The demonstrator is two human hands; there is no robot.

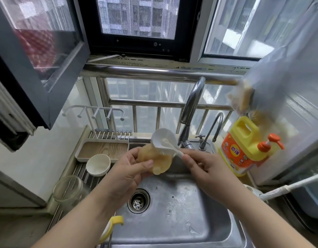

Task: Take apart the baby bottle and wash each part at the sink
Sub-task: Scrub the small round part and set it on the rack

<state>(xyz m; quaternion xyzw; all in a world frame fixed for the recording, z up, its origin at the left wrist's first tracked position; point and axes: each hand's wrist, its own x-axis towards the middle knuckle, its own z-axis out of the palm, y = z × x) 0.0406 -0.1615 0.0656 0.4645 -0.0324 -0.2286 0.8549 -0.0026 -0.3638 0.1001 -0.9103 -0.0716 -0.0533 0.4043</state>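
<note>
This is a home kitchen in a high-rise flat: a wet stainless-steel sink with a round drain strainer sits under a tall curved chrome tap. A yellow pump jug of dish detergent stands at its right, and a ribbed metal draining rack at its left carries a white round bowl and a clear glass jar. Through the dark-framed window and steel railing behind, apartment blocks show.
</note>
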